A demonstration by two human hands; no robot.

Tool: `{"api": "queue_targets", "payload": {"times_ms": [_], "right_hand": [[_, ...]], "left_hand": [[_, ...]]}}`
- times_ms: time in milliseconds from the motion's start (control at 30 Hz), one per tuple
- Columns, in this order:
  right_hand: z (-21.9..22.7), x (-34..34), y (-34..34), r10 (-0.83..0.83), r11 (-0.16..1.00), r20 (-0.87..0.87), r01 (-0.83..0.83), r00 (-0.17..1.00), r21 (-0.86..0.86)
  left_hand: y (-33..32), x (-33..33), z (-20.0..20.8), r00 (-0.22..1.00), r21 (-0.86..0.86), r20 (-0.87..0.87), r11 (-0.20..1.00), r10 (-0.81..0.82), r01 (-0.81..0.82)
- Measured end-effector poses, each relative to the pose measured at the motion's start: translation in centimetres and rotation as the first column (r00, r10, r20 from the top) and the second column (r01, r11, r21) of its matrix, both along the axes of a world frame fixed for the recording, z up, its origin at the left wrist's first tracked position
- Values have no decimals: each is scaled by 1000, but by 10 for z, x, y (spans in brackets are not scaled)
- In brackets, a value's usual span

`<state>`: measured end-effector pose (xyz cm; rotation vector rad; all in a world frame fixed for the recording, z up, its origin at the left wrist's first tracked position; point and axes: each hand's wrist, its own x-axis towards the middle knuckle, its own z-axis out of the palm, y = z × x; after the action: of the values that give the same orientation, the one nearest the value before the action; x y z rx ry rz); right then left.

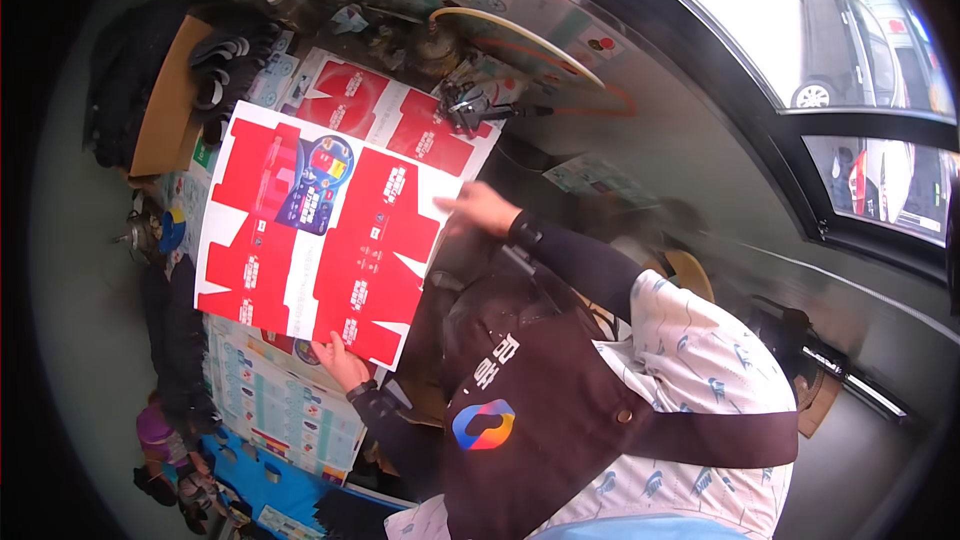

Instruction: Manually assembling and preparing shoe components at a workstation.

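Note:
A large printed cardboard sheet (370, 240), red and white with a blue and pink picture panel, is tilted in front of me. At its lower edge my left hand (343, 364) is closed, the thumb on the printed face and the other fingers partly hidden. My right hand (482, 208) is at the sheet's right-hand edge, slightly blurred, with a fingertip or thumb over the border; the sheet hides whatever is under it. Behind the held sheet lies another similar red and white sheet (425, 130), partly covered by it.
A metal tool with a hose (465, 110) lies by the far sheet. An open cardboard box (172, 100) with dark curved items stands at the far left. Printed sheets (285, 405) cover the near table. A blue board (255, 475) is below them. A window frame (800, 170) borders the right.

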<state>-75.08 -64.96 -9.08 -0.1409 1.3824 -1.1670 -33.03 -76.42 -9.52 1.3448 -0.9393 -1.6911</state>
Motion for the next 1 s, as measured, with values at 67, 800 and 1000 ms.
{"api": "queue_targets", "payload": {"times_ms": [67,800,1000], "right_hand": [[-25,-49,-3,-116,992,-538,67,835,-109],[-33,-175,16,283,934,-952,-194,-115,301],[20,-153,62,101,991,-993,-97,58,95]], "left_hand": [[-4,-15,3,999,18,36,1000,12,-13],[-5,-44,14,993,117,-7,986,120,-118],[-3,-36,34,986,91,80,984,143,-150]]}}
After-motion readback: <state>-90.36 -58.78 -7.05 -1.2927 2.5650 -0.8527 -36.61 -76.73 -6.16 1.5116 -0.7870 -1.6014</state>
